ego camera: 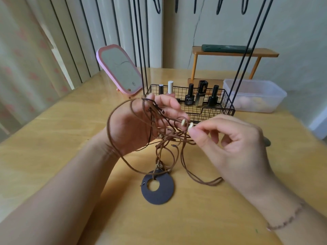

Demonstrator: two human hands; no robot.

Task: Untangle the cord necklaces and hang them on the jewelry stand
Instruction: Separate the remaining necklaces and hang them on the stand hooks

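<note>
A tangle of brown cord necklaces (164,138) hangs between my hands above the wooden table. My left hand (141,124) is palm-up with several cord loops draped over its fingers and around the wrist. My right hand (228,140) pinches a small cream bead (190,126) on the cord; a second cream bead (183,122) sits just beside it. A dark round pendant with a hole (158,189) lies flat on the table below the tangle. The black jewelry stand rises behind, its wire basket base (212,110) in the middle and its hooks (194,6) along the top edge.
Nail polish bottles (190,95) stand in the basket. A pink-framed mirror (120,69) leans at the back left. A clear plastic box (256,95) sits at the right, with a small wooden shelf (230,52) behind it. A wall and curtains close off the back.
</note>
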